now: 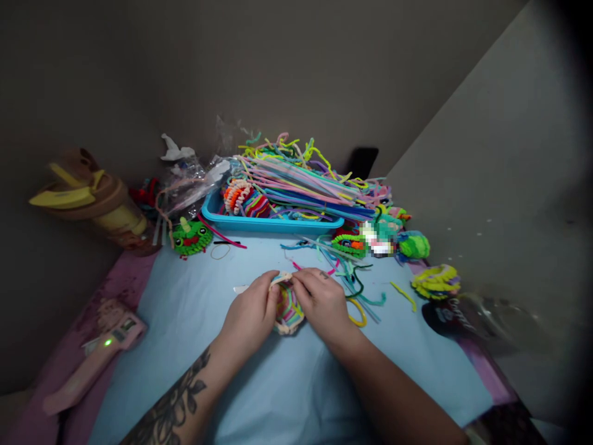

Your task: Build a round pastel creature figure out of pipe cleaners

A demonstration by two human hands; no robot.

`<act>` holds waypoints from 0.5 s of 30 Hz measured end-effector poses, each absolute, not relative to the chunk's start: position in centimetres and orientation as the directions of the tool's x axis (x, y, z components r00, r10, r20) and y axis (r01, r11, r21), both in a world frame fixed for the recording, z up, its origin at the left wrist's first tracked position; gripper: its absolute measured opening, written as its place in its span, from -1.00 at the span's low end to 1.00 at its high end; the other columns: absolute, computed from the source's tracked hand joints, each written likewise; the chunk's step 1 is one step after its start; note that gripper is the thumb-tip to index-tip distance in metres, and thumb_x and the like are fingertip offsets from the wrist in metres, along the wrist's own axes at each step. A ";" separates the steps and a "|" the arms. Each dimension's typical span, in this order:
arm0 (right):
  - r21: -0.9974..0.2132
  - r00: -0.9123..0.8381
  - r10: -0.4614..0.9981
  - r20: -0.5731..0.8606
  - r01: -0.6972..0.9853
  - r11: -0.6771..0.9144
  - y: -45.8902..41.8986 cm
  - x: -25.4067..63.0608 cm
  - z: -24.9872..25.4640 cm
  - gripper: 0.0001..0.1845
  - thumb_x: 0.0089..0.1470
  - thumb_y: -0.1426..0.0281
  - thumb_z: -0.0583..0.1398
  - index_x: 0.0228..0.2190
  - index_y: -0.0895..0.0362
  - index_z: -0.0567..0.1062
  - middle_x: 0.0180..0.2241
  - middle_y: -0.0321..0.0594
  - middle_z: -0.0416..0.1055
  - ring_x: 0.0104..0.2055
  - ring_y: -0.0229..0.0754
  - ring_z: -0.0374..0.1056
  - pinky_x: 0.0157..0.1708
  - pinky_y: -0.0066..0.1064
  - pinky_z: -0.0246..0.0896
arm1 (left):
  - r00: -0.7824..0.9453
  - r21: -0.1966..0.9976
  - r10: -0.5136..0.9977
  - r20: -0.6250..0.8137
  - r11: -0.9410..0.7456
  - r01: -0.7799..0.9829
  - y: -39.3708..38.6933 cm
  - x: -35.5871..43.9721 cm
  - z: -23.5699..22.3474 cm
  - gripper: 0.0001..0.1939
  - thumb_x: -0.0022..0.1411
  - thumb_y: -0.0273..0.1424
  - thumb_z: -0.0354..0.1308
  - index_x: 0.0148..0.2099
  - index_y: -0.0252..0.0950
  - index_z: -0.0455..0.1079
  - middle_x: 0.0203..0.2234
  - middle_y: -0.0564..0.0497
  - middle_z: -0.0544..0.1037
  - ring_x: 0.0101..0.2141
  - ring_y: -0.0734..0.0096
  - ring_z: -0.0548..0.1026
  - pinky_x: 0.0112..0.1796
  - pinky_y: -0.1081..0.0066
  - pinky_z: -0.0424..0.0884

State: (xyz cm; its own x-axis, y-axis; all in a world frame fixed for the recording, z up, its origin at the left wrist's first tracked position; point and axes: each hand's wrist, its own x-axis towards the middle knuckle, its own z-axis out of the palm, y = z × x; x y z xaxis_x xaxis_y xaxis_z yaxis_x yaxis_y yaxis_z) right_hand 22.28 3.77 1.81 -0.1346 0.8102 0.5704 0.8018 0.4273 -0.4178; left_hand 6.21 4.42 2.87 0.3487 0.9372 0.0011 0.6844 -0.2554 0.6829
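Note:
Over the middle of the light blue cloth, both hands hold a small round piece of coiled pipe cleaners in pink, yellow, green and blue with a pale rim. My left hand pinches its upper left rim between thumb and fingers. At the upper right of that rim, my right hand is closed, its fingertips pressed on the pale edge. The fingers partly cover the piece. Just right of my right hand lies a yellow ring, close to loose teal pipe cleaners.
A blue tray at the back holds bundled pipe cleaners and a striped coiled piece. A green figure and a tumbler stand left. A pink device with a green light lies front left. A yellow coiled piece sits right.

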 end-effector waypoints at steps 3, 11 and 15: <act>-0.421 -0.135 0.811 0.569 0.800 0.428 3.8 22.4 1.9 -0.81 0.14 0.52 0.08 -0.36 0.14 0.50 -0.39 -0.15 0.51 -0.30 -0.14 0.43 -0.24 -0.31 0.35 | 0.351 0.680 0.936 0.005 -0.261 0.685 4.5 6.2 2.8 -0.61 0.35 -0.31 -0.23 0.10 -0.32 0.25 0.00 -0.14 0.48 -0.02 0.22 0.45 -0.06 0.26 0.38; -0.500 -0.123 0.831 0.542 0.748 0.437 3.9 22.6 1.6 -0.81 0.14 0.48 0.12 -0.20 0.13 0.47 -0.25 -0.12 0.49 -0.15 -0.11 0.38 -0.11 -0.25 0.32 | 0.349 0.685 0.937 -0.015 -0.245 0.686 4.7 6.1 2.9 -0.60 0.35 -0.32 -0.24 0.11 -0.33 0.24 -0.02 -0.15 0.48 -0.05 0.19 0.47 -0.07 0.22 0.38; -0.433 -0.131 0.840 0.526 0.809 0.397 3.9 22.3 1.7 -0.87 0.12 0.47 0.13 -0.27 0.14 0.47 -0.28 -0.11 0.45 -0.17 -0.06 0.34 -0.13 -0.23 0.30 | 0.353 0.683 0.936 -0.006 -0.254 0.685 4.6 6.2 2.9 -0.60 0.35 -0.32 -0.25 0.11 -0.33 0.24 -0.02 -0.15 0.48 -0.04 0.19 0.46 -0.07 0.22 0.38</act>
